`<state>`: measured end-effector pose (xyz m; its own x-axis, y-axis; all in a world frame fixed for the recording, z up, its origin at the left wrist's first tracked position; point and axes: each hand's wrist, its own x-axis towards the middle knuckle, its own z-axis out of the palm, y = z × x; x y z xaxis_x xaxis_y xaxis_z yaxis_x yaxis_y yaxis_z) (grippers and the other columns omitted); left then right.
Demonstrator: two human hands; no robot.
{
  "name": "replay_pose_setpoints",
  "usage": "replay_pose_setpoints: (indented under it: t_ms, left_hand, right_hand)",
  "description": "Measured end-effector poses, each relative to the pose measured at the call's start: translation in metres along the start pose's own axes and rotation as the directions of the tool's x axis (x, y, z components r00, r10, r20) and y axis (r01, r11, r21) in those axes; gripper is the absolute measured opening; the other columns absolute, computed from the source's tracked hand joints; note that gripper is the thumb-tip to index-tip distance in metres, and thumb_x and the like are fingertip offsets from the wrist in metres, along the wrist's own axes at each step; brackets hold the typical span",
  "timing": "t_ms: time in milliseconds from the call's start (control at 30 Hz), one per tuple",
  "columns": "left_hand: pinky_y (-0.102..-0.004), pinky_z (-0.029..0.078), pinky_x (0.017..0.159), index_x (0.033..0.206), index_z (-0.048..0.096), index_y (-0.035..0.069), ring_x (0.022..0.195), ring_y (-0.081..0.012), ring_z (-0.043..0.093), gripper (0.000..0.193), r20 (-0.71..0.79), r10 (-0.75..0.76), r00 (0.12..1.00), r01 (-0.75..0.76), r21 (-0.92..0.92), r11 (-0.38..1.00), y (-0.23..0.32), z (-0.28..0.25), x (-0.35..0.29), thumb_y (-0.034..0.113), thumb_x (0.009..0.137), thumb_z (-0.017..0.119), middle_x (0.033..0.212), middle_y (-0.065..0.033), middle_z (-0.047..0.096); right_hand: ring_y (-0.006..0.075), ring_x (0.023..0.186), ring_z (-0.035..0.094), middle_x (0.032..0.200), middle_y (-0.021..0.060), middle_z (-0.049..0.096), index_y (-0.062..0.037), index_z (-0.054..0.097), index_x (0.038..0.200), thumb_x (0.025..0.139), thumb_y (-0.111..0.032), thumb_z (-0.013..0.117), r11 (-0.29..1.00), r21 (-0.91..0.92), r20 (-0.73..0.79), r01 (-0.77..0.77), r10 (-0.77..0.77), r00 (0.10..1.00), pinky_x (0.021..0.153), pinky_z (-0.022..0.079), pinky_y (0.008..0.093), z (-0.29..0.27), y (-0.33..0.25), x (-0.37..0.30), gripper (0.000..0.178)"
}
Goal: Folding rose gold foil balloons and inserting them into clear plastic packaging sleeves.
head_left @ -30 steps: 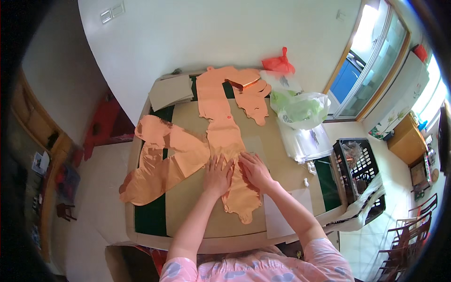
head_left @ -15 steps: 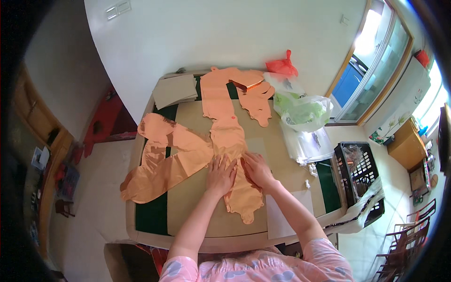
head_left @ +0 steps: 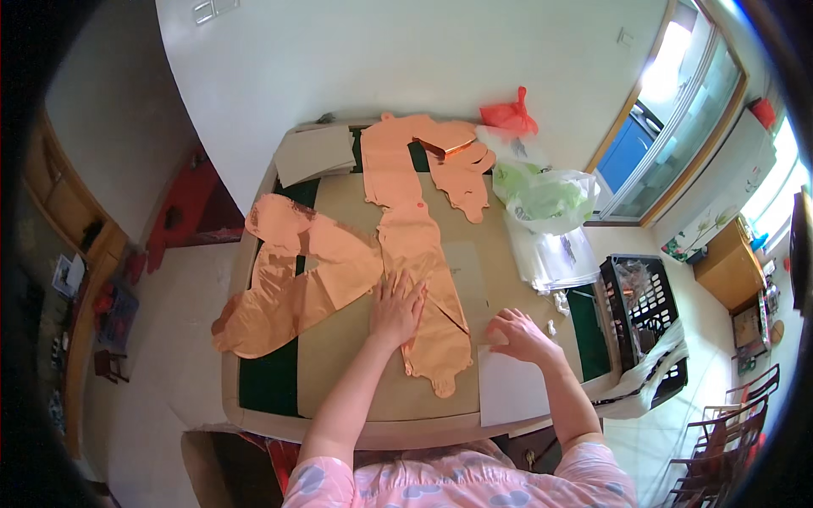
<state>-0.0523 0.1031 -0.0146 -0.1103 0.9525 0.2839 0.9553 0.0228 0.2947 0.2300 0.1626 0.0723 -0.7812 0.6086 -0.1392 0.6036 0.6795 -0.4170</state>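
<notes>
A flat, uninflated rose-gold foil balloon (head_left: 415, 241) lies in a long, jointed shape down the middle of the table. My left hand (head_left: 396, 313) rests on its lower part, palm down with fingers stretched out. A diagonal crease runs across the foil just right of those fingers. My right hand (head_left: 521, 337) is off the foil, over the upper edge of a white sheet of paper (head_left: 513, 389). Its fingers are loosely bent, and I see nothing held in them; the palm side is hidden. More flat rose-gold foil (head_left: 326, 292) spreads to the left, touching the middle piece.
Brown board (head_left: 339, 372) covers much of the green-topped table. Grey-beige sheets (head_left: 315, 157) lie at the back left. A red bag (head_left: 511, 113), a pale green and white plastic bag (head_left: 546, 199) and clear bags (head_left: 555, 258) sit at the back right. A black basket (head_left: 648, 313) stands beyond the right edge.
My right hand has lifted off the foil and moved right to the white sheet, its fingers now bent. The left hand stays flat on the foil balloon.
</notes>
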Motion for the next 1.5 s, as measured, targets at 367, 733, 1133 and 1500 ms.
replay_pose_setpoints:
  t_ms: [367, 733, 1133, 1500]
  left_hand:
    - [-0.0536, 0.022, 0.113, 0.141, 0.044, 0.023, 0.140, -0.0341, 0.027, 0.046, -0.006, -0.005, 1.000, 0.005, 0.006, 1.000, -0.001, 0.000, 0.001, 0.035, 0.097, 0.043, 0.150, -0.0138, 0.033]
    - [-0.0545, 0.022, 0.112, 0.139, 0.047, 0.022, 0.139, -0.0342, 0.028, 0.044, 0.007, -0.008, 1.000, 0.008, -0.024, 1.000, 0.002, -0.001, -0.001, 0.034, 0.096, 0.044, 0.149, -0.0139, 0.034]
    - [-0.0542, 0.021, 0.113, 0.136, 0.051, 0.021, 0.139, -0.0344, 0.028, 0.042, -0.039, 0.000, 0.999, 0.000, -0.025, 1.000, 0.002, 0.001, -0.001, 0.034, 0.096, 0.044, 0.147, -0.0143, 0.037]
    - [-0.0533, 0.021, 0.114, 0.141, 0.043, 0.022, 0.139, -0.0343, 0.028, 0.048, -0.006, 0.005, 1.000, -0.005, 0.030, 1.000, 0.000, -0.010, 0.003, 0.035, 0.095, 0.046, 0.148, -0.0135, 0.036]
  right_hand:
    - [0.0299, 0.113, 0.051, 0.109, 0.0068, 0.056, -0.0138, 0.057, 0.106, 0.071, -0.024, 0.079, 0.992, -0.124, 0.123, -0.032, 0.047, 0.991, 0.093, 0.042, 0.0432, -0.015, -0.015, -0.009, 0.042]
    - [0.0299, 0.089, 0.063, 0.095, 0.0157, 0.065, -0.0066, 0.062, 0.095, 0.085, -0.012, 0.060, 0.946, 0.302, 0.230, -0.114, 0.044, 0.972, 0.076, 0.050, 0.0407, -0.012, -0.026, -0.003, 0.011]
    - [0.0329, 0.101, 0.059, 0.106, 0.0149, 0.058, -0.0202, 0.047, 0.137, 0.080, -0.005, 0.052, 1.000, 0.006, 0.137, 0.020, -0.021, 0.990, 0.083, 0.048, 0.0400, 0.024, -0.068, -0.013, 0.059]
    - [0.0354, 0.098, 0.057, 0.100, 0.0156, 0.055, -0.0174, 0.052, 0.133, 0.074, 0.004, 0.054, 0.962, 0.206, -0.072, 0.181, -0.170, 0.983, 0.081, 0.048, 0.0427, -0.018, -0.075, 0.056, 0.063]
